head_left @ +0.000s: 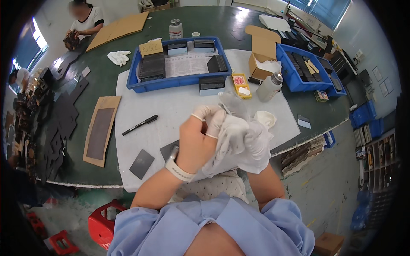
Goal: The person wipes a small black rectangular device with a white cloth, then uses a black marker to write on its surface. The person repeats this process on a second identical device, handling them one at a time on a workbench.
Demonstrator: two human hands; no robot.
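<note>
My left hand [193,138] has white finger cots on its thumb and fingertips and a pale-banded watch [179,170] on the wrist. Its fingers are closed in a pinch at a loose white glove [228,136], bunched between my hands. Covered by a white glove, my right hand [257,143] is curled against the other side of that loose glove; its fingertips are partly hidden in the fabric. A dark flat card [142,164] lies on the white sheet [171,111] near my left wrist. Another dark piece [168,150] is partly covered by that hand.
Beyond my hands stands a blue tray [181,81] with dark card stacks. A black marker [140,125] lies left, beside a cardboard piece [102,128]. To the right are a metal-capped bottle [270,87], an open carton [261,62] and blue bins [299,85]. A person [87,21] sits far left.
</note>
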